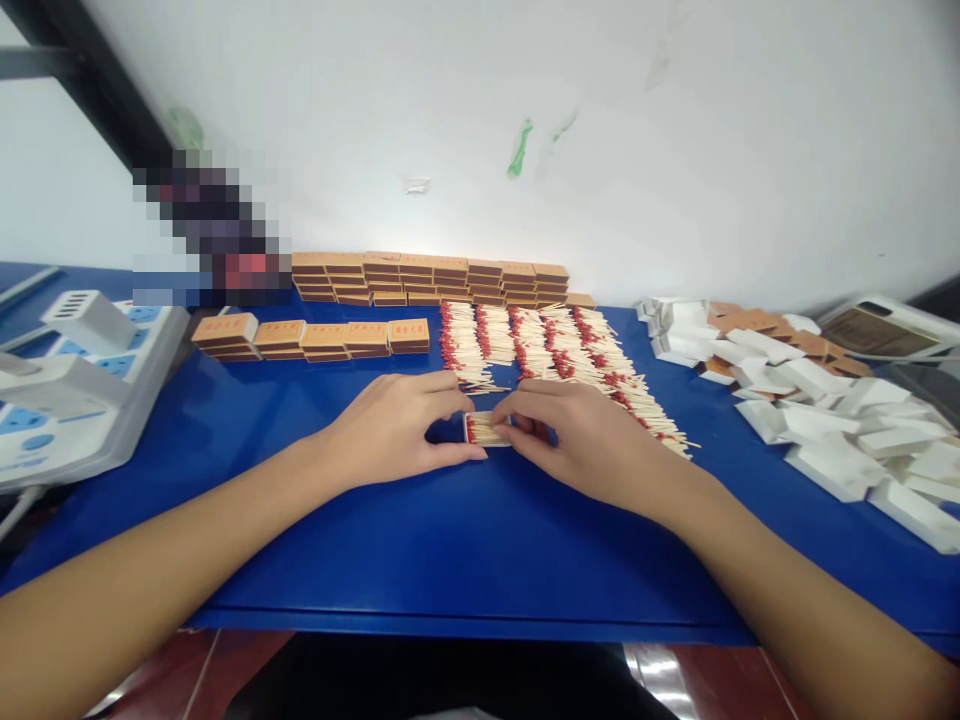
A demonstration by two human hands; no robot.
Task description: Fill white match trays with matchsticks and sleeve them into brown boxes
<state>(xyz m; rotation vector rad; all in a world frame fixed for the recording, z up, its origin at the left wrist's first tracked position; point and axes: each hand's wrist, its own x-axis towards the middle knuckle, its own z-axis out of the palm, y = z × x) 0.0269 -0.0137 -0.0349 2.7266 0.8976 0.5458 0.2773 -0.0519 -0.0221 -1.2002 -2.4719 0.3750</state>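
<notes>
A small white matchbox tray [486, 428] filled with red-tipped matches rests on the blue table [420, 540], held between both hands. My left hand [394, 430] pinches its left end with thumb and forefinger. My right hand [581, 440] grips its right end, fingers curled over the matches. Just behind the hands lies a wide spread of loose matches [555, 350] in rows.
Closed orange matchboxes stand in a row [311, 337] at left and in a stacked line [427, 278] by the wall. Empty white trays and orange sleeves [817, 400] are heaped at right. White power strips [67, 390] sit at the far left.
</notes>
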